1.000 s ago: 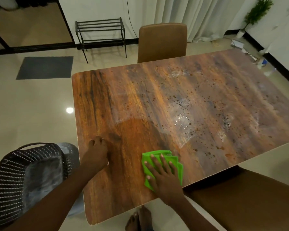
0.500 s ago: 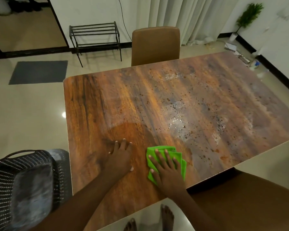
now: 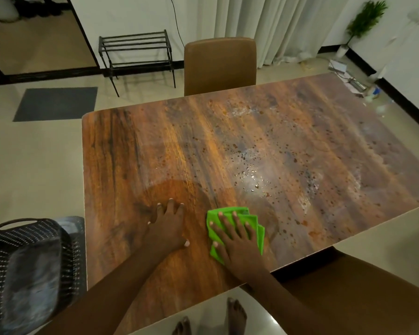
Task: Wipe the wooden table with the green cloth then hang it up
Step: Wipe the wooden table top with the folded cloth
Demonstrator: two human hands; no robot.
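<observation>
Head view. Finds fingers (image 3: 236,222) of the right hand (image 3: 237,245) straight and spread, pressing flat on the folded green cloth (image 3: 228,211); no curl, no pinch. Finds fingers (image 3: 171,209) of the left hand (image 3: 167,228) likewise straight, resting bare on the wood just left of the cloth, holding nothing. Places the cloth on the table (image 3: 121,146) near its front edge, left of centre, flat under the palm. Notes a darker, smooth patch (image 3: 174,189) just beyond the left hand, judged to be wiped ground. Records droplets (image 3: 252,182) and dark specks across the middle and right of the top, with pale smears toward the far side. Judges the wiping barely begun: one near patch done, most of the surface left. Judges the hanging not yet started; marks a black rack (image 3: 136,52) by the far wall as a possible place, unconfirmed. Notes a chair (image 3: 219,64) at the far side and a woven basket (image 3: 22,250) beside the near left corner.
</observation>
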